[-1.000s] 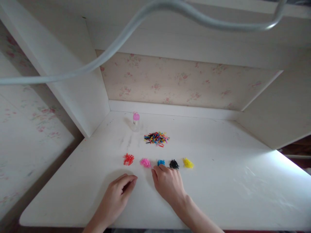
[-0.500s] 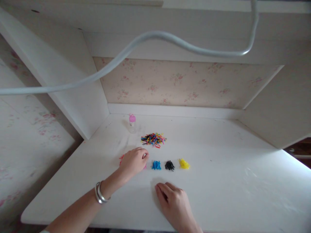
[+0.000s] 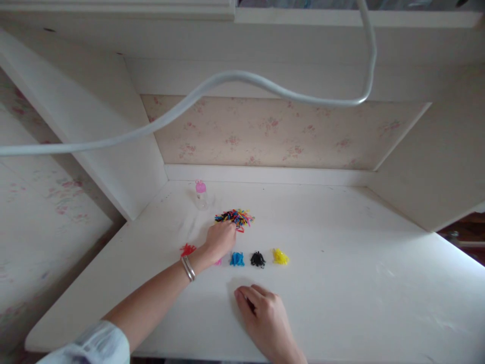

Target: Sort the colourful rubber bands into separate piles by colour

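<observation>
My left hand (image 3: 222, 240) reaches to the near edge of a mixed pile of small coloured rubber bands (image 3: 235, 217). Its fingers are bent together, and whatever they hold is hidden. Sorted heaps form a row in front: red bands (image 3: 188, 249), pink bands (image 3: 218, 262) partly covered by my left hand, blue bands (image 3: 237, 259), black bands (image 3: 258, 260) and yellow bands (image 3: 281, 256). Nearer the front, my right hand (image 3: 263, 316) rests on the desk, curled closed with thumb against fingers; its inside cannot be seen.
Behind the mixed pile, to the left, stands a small clear bottle with a pink cap (image 3: 201, 194). A white cable (image 3: 242, 77) crosses high in front of the view. Side panels and a papered back wall (image 3: 265, 131) enclose the white desk (image 3: 359, 283).
My left hand has moved from over the pink heap forward and right to the mixed pile, uncovering the red bands. My right hand keeps its place and pose; the view has shifted slightly.
</observation>
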The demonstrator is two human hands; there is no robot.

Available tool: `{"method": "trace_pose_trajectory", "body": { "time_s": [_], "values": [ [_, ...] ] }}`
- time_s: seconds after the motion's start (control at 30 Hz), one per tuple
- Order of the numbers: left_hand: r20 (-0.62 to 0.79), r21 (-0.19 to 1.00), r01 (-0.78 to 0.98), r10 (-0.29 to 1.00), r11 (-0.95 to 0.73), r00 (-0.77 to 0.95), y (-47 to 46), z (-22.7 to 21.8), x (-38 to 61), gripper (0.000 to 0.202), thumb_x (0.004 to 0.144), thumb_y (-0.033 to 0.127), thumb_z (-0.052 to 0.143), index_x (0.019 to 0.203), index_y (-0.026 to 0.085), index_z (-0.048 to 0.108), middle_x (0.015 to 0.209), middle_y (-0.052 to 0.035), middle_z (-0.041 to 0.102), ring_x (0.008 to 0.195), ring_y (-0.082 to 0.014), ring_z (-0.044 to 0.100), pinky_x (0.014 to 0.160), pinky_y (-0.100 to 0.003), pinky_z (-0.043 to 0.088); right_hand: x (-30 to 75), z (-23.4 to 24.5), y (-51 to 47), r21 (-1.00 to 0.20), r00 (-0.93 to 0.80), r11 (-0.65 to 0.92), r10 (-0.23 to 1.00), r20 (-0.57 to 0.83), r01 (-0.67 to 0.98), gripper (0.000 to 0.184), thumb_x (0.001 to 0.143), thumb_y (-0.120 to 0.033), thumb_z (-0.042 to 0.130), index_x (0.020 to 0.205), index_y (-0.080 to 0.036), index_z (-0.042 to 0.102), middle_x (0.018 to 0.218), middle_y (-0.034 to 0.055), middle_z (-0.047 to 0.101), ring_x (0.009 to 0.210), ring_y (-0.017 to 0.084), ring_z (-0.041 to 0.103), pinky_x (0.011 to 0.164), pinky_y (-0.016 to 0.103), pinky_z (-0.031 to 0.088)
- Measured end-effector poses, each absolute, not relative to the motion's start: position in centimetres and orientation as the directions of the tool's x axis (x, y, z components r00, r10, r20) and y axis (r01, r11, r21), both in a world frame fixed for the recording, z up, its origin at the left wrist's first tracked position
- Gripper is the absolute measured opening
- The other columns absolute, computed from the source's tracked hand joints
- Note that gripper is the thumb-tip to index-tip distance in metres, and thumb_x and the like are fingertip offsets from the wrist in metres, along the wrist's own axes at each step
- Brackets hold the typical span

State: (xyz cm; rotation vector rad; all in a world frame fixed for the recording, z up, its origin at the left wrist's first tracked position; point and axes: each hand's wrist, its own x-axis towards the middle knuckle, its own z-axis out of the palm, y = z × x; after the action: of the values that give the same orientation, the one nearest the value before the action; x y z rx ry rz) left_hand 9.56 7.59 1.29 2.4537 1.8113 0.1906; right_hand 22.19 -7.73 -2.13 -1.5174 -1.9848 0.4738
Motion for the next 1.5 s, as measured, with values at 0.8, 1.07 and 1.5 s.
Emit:
{"method": "trace_pose_trajectory", "body": {
  "time_s": [0.8,1.07,1.5],
  "values": [
    [-0.027,0.342,0.939,0.999,-0.029,0.040,0.6,1.1,1.2,0.026,0.085,0.036,0.047,0.079,0.022,0.068,0.082,-0.0036,0.072,0.077,-0.0170,0.065,0.063,-0.023,0.037,22.1,-2.1,-7.6,-0.614,-0.196,0.261,0.965,0.173,0.745,0.035,0.094,-0.032,0.037,0.074,-0.022,0.063,0.064,-0.0009,0.058,0.058,0.010,0.053,0.056,0.019,0.031],
    [-0.056,0.309,0.950,0.997,-0.035,0.054,1.3,0.8,1.9,0.035,0.085,0.041,0.044,0.069,0.022,0.068,0.071,-0.0048,0.071,0.069,-0.0190,0.064,0.056,-0.025,0.032,22.0,-2.2,-7.6,-0.618,-0.197,0.267,0.964,0.181,0.739,0.034,0.094,-0.031,0.038,0.076,-0.023,0.064,0.064,-0.0004,0.059,0.057,0.010,0.053,0.055,0.019,0.031],
    [-0.008,0.364,0.930,0.998,-0.050,0.057,1.2,1.0,1.1,0.032,0.086,0.035,0.042,0.074,0.022,0.068,0.074,-0.0036,0.070,0.069,-0.0162,0.063,0.058,-0.024,0.033,22.0,-2.1,-7.5,-0.611,-0.211,0.264,0.964,0.159,0.746,0.033,0.094,-0.032,0.038,0.074,-0.023,0.062,0.064,-0.0012,0.058,0.058,0.010,0.053,0.055,0.019,0.031]
  ]
}}
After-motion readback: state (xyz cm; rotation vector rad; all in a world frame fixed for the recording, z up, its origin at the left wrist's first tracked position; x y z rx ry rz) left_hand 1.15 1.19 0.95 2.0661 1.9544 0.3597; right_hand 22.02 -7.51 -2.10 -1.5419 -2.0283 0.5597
